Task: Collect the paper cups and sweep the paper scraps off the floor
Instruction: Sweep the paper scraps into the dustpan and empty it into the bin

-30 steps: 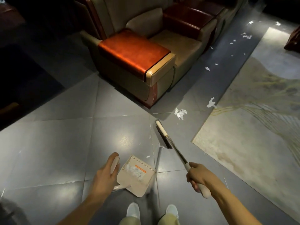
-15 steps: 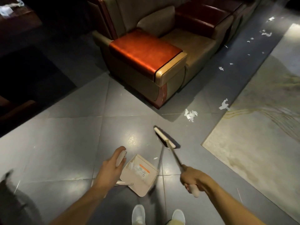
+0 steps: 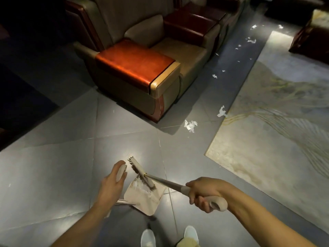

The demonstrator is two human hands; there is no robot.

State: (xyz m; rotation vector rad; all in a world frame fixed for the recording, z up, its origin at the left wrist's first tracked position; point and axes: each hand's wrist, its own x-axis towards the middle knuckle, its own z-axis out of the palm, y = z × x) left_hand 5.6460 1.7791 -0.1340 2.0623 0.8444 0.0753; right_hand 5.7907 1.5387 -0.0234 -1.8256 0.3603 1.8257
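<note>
Down on the grey tiled floor (image 3: 53, 166), a crumpled paper scrap (image 3: 190, 125) lies just off the front corner of the armchair (image 3: 135, 72). A second scrap (image 3: 221, 111) lies near it at the edge of the pale rug (image 3: 276, 139). Farther off, smaller bits (image 3: 214, 76) trail along the strip of floor between the seats and the rug.

Nearer the person, the beige dustpan (image 3: 144, 198) sits tilted low over the tiles, with whitish paper in its tray. Whether it touches the floor is unclear. The broom head (image 3: 141, 173) lies across the pan's upper edge, bristles toward the tray.

The left hand (image 3: 110, 184) holds the dustpan's upright handle, fingers closed round the grip. The right hand (image 3: 203, 193) is clenched round the broom's pale grip, and the shaft runs from it to the head. Two light shoes (image 3: 147, 237) show at the bottom edge, below the pan.
</note>
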